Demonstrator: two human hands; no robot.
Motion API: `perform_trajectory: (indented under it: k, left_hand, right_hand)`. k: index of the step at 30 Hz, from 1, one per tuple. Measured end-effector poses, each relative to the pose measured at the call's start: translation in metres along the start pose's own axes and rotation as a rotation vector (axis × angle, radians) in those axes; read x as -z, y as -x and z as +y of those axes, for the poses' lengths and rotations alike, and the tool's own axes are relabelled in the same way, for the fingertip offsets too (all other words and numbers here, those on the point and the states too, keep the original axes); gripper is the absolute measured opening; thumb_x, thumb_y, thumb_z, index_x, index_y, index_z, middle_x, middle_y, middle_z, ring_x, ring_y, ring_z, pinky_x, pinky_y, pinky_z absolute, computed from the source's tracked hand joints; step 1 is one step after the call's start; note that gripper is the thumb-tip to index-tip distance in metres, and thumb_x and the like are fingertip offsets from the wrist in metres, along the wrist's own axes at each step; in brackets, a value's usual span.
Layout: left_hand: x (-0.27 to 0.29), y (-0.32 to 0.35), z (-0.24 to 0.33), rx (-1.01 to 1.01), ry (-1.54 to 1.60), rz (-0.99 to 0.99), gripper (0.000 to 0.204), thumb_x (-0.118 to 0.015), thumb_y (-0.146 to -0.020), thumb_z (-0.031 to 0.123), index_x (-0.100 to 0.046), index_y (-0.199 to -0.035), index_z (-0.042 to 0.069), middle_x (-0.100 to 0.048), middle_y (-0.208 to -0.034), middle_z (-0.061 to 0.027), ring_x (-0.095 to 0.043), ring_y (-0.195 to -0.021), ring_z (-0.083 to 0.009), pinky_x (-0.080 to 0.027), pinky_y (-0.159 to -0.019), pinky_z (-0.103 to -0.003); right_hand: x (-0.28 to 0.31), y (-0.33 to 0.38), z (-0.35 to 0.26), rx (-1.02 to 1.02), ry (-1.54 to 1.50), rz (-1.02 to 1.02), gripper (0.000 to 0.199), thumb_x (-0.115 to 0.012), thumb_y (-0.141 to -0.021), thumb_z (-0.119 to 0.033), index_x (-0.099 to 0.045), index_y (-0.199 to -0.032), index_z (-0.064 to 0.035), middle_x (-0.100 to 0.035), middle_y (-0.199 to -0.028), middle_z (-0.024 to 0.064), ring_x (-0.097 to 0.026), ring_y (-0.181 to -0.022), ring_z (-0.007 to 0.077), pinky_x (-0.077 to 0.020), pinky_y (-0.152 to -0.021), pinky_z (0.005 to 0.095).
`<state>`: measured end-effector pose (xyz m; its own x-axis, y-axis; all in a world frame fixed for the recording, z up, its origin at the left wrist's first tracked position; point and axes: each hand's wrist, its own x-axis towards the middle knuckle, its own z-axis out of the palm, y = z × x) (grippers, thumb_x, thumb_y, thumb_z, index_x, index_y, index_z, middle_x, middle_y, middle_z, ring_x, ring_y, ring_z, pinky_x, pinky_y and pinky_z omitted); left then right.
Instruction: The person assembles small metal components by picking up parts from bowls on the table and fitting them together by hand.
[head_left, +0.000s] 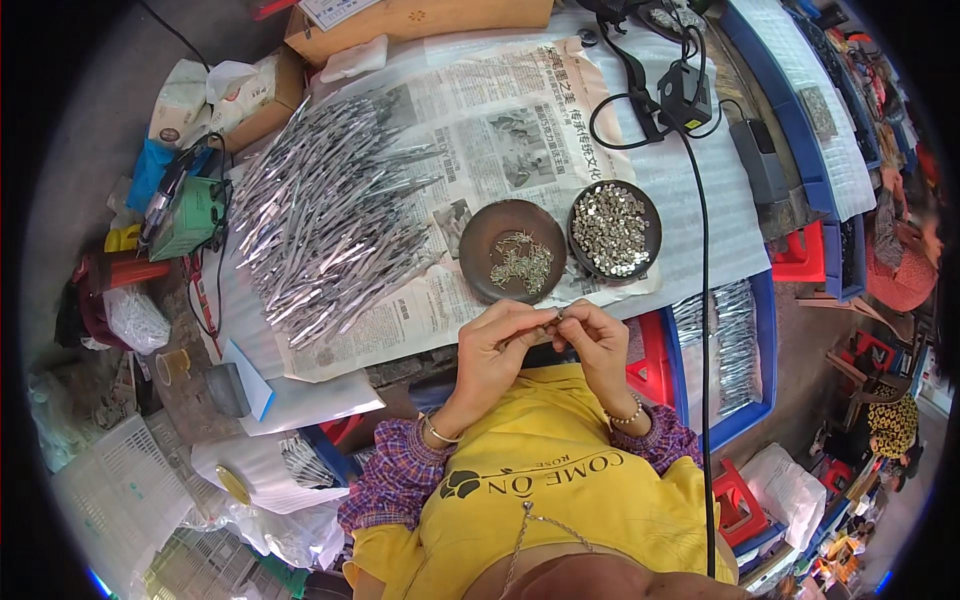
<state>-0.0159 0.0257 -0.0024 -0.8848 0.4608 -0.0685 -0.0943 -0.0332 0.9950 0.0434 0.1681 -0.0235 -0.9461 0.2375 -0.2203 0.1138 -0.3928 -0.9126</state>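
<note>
The left hand (500,345) and the right hand (597,343) met near the body, by the near edge of the newspaper (480,90). Thumb and forefinger of each were pinched on a small part (559,314), which sat between the 2 sets of fingertips; these hid most of its shape. Each wrist bore a bracelet.

Just beyond the hands, 2 round bowls stood side by side on the paper. The brown bowl (485,228), to the left, contained a loose heap of thin pins (524,266); the dark bowl (655,232), to the right and slightly farther, was filled with small metal discs (610,228). Left of both, a broad pile of metal strips (335,215) covered much of the paper. A white sheet (735,215) extended beneath the paper.

Farther right lay a black box (686,95) with cables. At the near right, a blue tray (769,395) held further strips, with a red stool (652,365) beside it. A wooden box (430,20) stood at the far side, and a green case (190,222) at the left.
</note>
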Motion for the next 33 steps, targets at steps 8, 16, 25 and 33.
perform_trajectory:
  k: [8, 16, 25, 33]
  left_hand:
    - [0.0, 0.003, 0.001, 0.032, -0.008, 0.028, 0.023, -0.057, -0.081, -0.007, -0.066, -0.1, 0.001, -0.061, -0.089, -0.0078, -0.059, -0.08, -0.0127, -0.047, -0.069, -0.021]
    - [0.001, 0.002, -0.003, 0.057, 0.01, 0.04, 0.023, -0.058, -0.079, -0.01, -0.066, -0.098, 0.0, -0.061, -0.09, -0.008, -0.058, -0.08, -0.0124, -0.045, -0.068, -0.021]
    - [0.0, 0.001, -0.002, 0.003, -0.03, 0.04, 0.023, -0.057, -0.08, -0.006, -0.067, -0.099, 0.002, -0.061, -0.087, -0.0068, -0.059, -0.077, -0.012, -0.046, -0.065, -0.021]
    - [0.001, 0.0, -0.002, 0.061, -0.041, 0.011, 0.019, -0.057, -0.081, -0.003, -0.065, -0.098, 0.001, -0.059, -0.084, -0.004, -0.054, -0.072, -0.0085, -0.041, -0.063, -0.02]
  right_hand:
    - [0.001, -0.002, -0.002, -0.089, -0.016, 0.027, 0.01, -0.058, -0.086, -0.004, -0.061, -0.091, 0.0048, -0.06, -0.079, 0.0054, -0.056, -0.065, 0.0091, -0.046, -0.058, 0.0198]
    - [-0.003, -0.004, -0.007, -0.139, -0.037, 0.045, 0.01, -0.06, -0.085, -0.005, -0.062, -0.085, 0.0048, -0.061, -0.077, 0.0072, -0.056, -0.062, 0.0101, -0.0456, -0.055, 0.0211]
    - [0.0, -0.005, -0.007, -0.055, 0.108, 0.054, 0.011, -0.063, -0.079, 0.003, -0.063, -0.089, 0.0057, -0.06, -0.082, 0.005, -0.057, -0.067, 0.0077, -0.0457, -0.058, 0.019]
    - [0.005, -0.014, -0.011, -0.155, -0.033, 0.139, 0.014, -0.06, -0.084, -0.003, -0.057, -0.097, 0.0015, -0.059, -0.086, 0.0045, -0.056, -0.071, 0.0085, -0.045, -0.063, 0.0203]
